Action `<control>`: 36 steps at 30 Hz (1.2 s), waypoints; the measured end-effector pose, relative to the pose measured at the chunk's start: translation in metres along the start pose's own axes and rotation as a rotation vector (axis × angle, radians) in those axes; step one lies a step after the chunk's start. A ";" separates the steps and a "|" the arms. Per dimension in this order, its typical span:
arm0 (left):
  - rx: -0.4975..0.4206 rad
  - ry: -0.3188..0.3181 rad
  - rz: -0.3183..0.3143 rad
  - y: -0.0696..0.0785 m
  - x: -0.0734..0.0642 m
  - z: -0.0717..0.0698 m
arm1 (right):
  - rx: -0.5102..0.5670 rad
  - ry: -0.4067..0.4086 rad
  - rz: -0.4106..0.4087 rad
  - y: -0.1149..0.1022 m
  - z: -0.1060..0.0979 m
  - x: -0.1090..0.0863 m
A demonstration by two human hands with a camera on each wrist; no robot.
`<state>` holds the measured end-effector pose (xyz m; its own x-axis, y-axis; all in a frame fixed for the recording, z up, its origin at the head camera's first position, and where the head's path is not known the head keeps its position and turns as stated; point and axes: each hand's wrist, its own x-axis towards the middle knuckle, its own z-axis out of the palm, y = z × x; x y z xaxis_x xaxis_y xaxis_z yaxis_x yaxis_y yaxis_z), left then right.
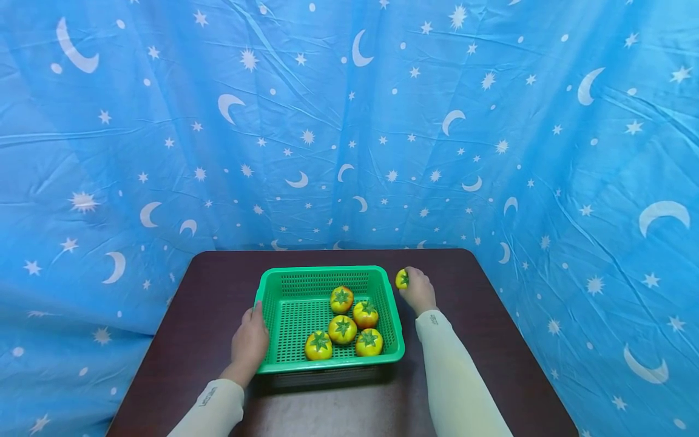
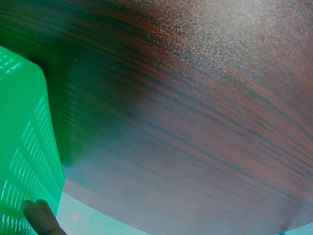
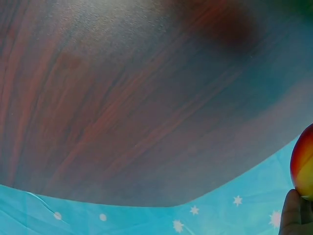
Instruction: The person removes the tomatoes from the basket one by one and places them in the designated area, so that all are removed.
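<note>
A green plastic basket (image 1: 289, 366) with slotted walls is at the middle of the table, with several yellow-red tomatoes (image 1: 342, 329) gathered in its right half. At the basket's left side, my left hand (image 1: 250, 343) grips the rim; in the left wrist view its fingertips (image 2: 39, 215) lie against the outer slotted wall. Past the right rim, my right hand (image 1: 419, 291) holds another tomato (image 1: 401, 279) above the table, its green star-shaped calyx showing. The right wrist view catches that tomato (image 3: 304, 164) at the right edge, fingers (image 3: 291, 210) against it.
The dark wood-grain table (image 1: 218, 291) has rounded far corners. Blue curtains (image 1: 327, 121) with white moons and stars hang behind it and along both sides.
</note>
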<state>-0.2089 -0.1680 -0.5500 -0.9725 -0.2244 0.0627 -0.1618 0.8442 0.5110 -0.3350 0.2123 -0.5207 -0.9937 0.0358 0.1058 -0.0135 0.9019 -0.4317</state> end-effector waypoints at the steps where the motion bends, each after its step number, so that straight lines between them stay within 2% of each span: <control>1: -0.001 -0.003 0.000 0.000 0.000 0.000 | 0.002 -0.005 0.006 0.001 0.001 -0.001; 10: -0.006 -0.003 0.012 -0.001 0.001 -0.003 | 0.015 -0.014 0.023 0.006 0.010 -0.006; 23: -0.008 -0.012 0.014 -0.001 0.002 -0.003 | 0.037 -0.095 0.084 0.011 0.031 -0.019; 36: -0.018 -0.014 0.002 -0.001 0.001 -0.001 | 0.016 -0.103 0.099 0.015 0.040 -0.023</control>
<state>-0.2092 -0.1695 -0.5491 -0.9750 -0.2161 0.0515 -0.1574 0.8356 0.5264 -0.3170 0.2077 -0.5655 -0.9964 0.0793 -0.0300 0.0843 0.8892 -0.4496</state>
